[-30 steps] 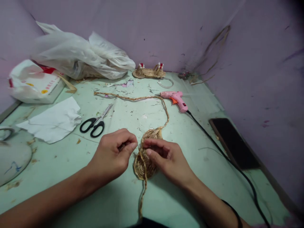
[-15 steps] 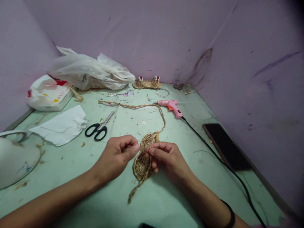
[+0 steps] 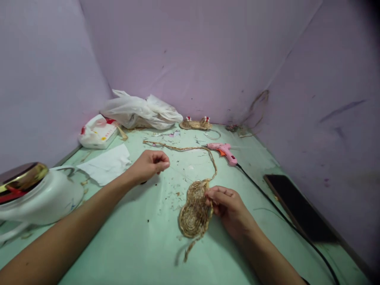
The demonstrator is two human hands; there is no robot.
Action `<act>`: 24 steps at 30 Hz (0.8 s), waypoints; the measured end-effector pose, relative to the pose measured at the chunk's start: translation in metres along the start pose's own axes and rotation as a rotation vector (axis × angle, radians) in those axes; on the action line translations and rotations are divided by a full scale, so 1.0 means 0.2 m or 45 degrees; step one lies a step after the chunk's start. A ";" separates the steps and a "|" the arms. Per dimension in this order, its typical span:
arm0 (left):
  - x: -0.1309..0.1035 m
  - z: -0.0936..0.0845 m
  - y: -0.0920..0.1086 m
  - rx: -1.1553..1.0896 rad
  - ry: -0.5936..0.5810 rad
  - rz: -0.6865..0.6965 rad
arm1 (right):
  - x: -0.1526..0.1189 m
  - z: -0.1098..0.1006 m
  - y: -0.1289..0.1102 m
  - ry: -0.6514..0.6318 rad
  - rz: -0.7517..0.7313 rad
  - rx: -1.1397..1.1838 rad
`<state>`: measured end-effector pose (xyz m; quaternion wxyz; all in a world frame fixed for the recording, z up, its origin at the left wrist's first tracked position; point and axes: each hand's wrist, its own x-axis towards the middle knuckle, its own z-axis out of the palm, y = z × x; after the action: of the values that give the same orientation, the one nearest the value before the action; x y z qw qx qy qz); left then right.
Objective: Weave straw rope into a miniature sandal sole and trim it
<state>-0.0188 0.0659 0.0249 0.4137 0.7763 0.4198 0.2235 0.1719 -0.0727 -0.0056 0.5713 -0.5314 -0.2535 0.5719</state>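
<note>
A coiled, figure-eight-shaped woven straw sole (image 3: 194, 209) is tilted up off the table in front of me. My right hand (image 3: 227, 204) pinches its right edge near the upper end. From that end a braided straw cord (image 3: 214, 162) curves up and away to the left; a short cord tail hangs at the lower end. My left hand (image 3: 152, 166) is apart from the sole, up and to the left, with thumb and fingertips pinched together. A faint thin strand seems to run from its fingertips to the sole. The scissors are almost wholly hidden behind my left wrist.
A pink glue gun (image 3: 222, 151) lies beyond the sole, its black cable running down the right side past a dark phone (image 3: 299, 208). White paper (image 3: 107, 164), a white kettle-like vessel (image 3: 50, 198), a plastic bag (image 3: 142, 113) and a finished-looking woven piece (image 3: 196, 125) stand around.
My left hand has moved away from the sole, up and left, and now covers the scissors. My right hand has shifted onto the sole's right edge. The view has tilted and turned left.
</note>
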 end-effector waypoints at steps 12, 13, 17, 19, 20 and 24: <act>0.07 -0.31 -0.19 0.604 0.407 -0.093 | 0.02 0.00 -0.03 0.012 0.151 0.273; 0.06 -0.32 -0.15 0.619 0.365 -0.143 | 0.03 -0.01 -0.03 0.021 0.173 0.307; -0.05 -0.36 0.07 1.036 0.642 -0.227 | 0.03 -0.02 -0.04 0.031 0.224 0.397; -0.10 -0.35 0.15 1.129 0.575 -0.186 | 0.03 -0.02 -0.04 0.039 0.239 0.425; -0.11 -0.33 0.16 1.128 0.401 -0.159 | 0.03 -0.02 -0.04 0.047 0.242 0.433; -0.11 -0.22 0.10 1.202 -0.230 -0.231 | 0.03 -0.01 -0.04 0.044 0.232 0.438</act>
<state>-0.0521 0.0625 0.0668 0.0693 0.8557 0.5037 -0.0965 0.1786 -0.0654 -0.0004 0.6039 -0.4562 -0.0932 0.6469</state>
